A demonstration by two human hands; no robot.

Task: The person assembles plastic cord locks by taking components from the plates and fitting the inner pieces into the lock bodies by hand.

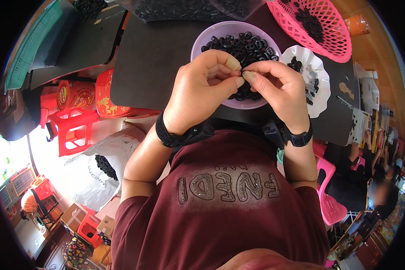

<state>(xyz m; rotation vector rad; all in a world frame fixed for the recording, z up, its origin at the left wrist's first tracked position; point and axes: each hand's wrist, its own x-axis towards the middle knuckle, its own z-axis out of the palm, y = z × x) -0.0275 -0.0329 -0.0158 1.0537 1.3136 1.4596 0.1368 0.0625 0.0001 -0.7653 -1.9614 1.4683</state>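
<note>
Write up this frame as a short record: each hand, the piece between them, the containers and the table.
Left hand: pinching above the purple bowl; beige wrap on one finger
Right hand: pinching, fingertips meeting the left's
Between them: small dark piece, mostly hidden
Bowl contents: many black pieces
White scalloped dish: right of the bowl, holding some black pieces
Pink basket: beyond the dish, black pieces inside
Table: dark top

Downward head-worn fisheye view

The pieces (240, 45) are black, the bowl (197, 44) pale lilac, the dish (322, 90) white, the latticed basket (339, 38) pink
</note>
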